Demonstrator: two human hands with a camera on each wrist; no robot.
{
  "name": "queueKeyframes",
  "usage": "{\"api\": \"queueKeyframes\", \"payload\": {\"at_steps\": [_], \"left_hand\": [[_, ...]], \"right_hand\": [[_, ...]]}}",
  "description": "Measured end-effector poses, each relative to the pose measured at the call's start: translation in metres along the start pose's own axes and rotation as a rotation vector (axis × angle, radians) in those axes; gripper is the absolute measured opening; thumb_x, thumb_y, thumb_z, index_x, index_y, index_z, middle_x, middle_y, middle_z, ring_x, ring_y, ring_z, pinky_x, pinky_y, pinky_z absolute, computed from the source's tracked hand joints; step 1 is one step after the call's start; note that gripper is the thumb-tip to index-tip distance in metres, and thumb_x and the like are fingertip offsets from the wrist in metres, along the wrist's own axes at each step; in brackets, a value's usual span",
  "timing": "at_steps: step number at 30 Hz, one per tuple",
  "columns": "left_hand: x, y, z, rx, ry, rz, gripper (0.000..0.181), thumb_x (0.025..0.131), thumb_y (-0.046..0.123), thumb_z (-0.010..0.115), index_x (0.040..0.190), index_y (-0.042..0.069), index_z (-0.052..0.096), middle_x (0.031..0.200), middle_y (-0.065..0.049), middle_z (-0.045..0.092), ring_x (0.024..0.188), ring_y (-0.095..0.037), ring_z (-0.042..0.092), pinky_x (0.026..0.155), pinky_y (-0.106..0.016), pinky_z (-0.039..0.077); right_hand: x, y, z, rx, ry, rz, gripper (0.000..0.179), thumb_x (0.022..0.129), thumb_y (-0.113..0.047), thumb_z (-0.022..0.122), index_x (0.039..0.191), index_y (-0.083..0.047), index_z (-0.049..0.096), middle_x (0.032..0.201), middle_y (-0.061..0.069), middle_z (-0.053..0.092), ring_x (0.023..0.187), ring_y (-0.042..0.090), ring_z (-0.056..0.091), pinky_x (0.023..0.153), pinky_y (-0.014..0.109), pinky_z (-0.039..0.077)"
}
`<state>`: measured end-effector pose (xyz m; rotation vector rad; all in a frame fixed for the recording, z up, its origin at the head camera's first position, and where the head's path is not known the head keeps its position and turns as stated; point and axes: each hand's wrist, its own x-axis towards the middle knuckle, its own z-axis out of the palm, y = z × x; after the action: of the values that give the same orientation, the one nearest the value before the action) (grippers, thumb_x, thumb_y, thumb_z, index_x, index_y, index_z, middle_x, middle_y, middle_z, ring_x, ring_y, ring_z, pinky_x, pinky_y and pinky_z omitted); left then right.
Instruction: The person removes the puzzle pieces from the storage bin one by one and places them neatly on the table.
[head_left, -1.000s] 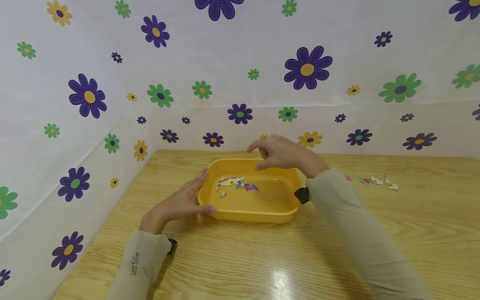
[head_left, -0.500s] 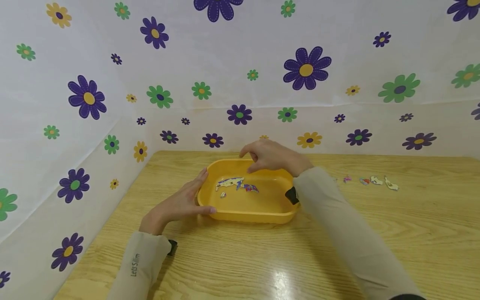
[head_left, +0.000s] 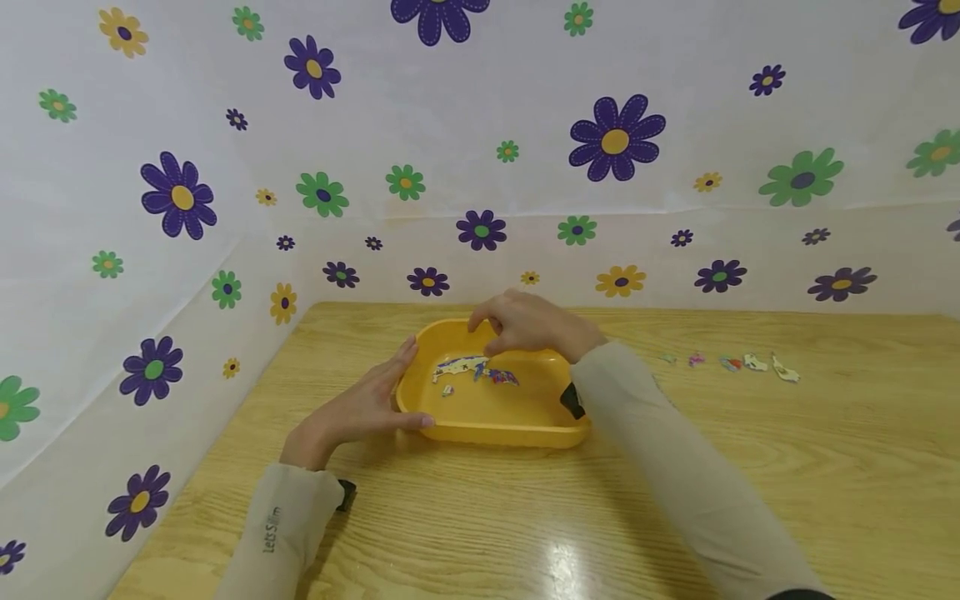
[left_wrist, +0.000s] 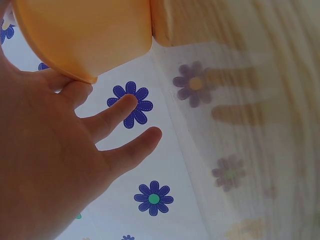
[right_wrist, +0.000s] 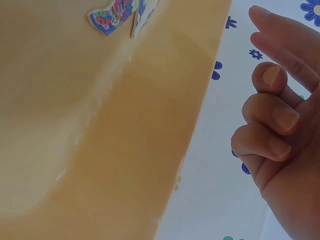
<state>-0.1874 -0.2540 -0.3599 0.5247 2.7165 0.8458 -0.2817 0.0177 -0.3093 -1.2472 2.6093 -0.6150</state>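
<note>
A yellow tray [head_left: 495,436] stands on the wooden table, holding flat printed cut-out pieces. One is long and cream with a blue edge [head_left: 459,365], one purple and red [head_left: 502,377], one small and whitish [head_left: 447,391]. My left hand [head_left: 360,408] rests on the tray's left end, thumb over the front rim; the left wrist view shows its other fingers mostly straight and spread. Over the tray's back rim hovers my right hand [head_left: 528,323]. Its thumb and index finger are apart, nothing between them; in the right wrist view three fingers [right_wrist: 267,120] are loosely curled.
Several small printed pieces lie in a row on the table to the right of the tray, among them a cream piece [head_left: 785,367], a red-blue piece [head_left: 731,363] and a pink piece [head_left: 697,358]. A white flowered sheet [head_left: 450,150] stands behind and at left.
My right hand has moved left and slightly down over the tray, towards the pieces inside. More table pieces now show beyond the right sleeve. The left hand stays on the tray.
</note>
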Motion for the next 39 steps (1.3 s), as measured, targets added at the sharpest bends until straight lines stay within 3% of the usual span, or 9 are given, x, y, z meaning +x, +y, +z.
{"api": "queueKeyframes", "payload": {"at_steps": [10,20,34,39], "left_hand": [[-0.001,-0.001,0.002,-0.008,-0.003,-0.004,0.119,0.082,0.066,0.073,0.164,0.011,0.006,0.170,-0.007,-0.001,0.153,-0.040,0.007,0.119,-0.065,0.013],[-0.002,-0.001,0.002,-0.013,-0.004,0.008,0.118,0.083,0.065,0.073,0.164,0.011,0.006,0.170,-0.007,-0.002,0.153,-0.041,0.008,0.118,-0.065,0.013],[-0.002,-0.001,0.000,-0.012,0.002,0.022,0.118,0.083,0.066,0.072,0.164,0.010,0.006,0.170,-0.007,-0.001,0.153,-0.040,0.008,0.118,-0.065,0.014],[-0.001,0.000,0.000,-0.011,-0.002,0.015,0.118,0.083,0.065,0.072,0.164,0.011,0.006,0.170,-0.006,-0.002,0.153,-0.040,0.008,0.118,-0.065,0.014]], "right_hand": [[0.015,-0.001,0.016,0.005,-0.041,-0.050,0.036,0.089,-0.013,0.079,0.123,-0.003,0.071,0.078,0.001,0.059,0.072,0.015,0.049,0.065,0.024,0.042],[0.030,-0.004,0.033,0.007,-0.134,-0.036,0.035,0.088,-0.011,0.078,0.123,-0.005,0.073,0.081,0.002,0.063,0.071,0.013,0.052,0.064,0.022,0.044],[0.041,-0.014,0.049,0.010,-0.209,0.017,0.031,0.092,-0.012,0.075,0.122,-0.013,0.075,0.114,0.006,0.072,0.084,0.016,0.060,0.082,0.026,0.054],[0.043,-0.014,0.052,-0.004,-0.210,0.008,0.029,0.093,-0.014,0.073,0.121,-0.014,0.076,0.116,0.003,0.072,0.082,0.016,0.056,0.076,0.023,0.052]]}}
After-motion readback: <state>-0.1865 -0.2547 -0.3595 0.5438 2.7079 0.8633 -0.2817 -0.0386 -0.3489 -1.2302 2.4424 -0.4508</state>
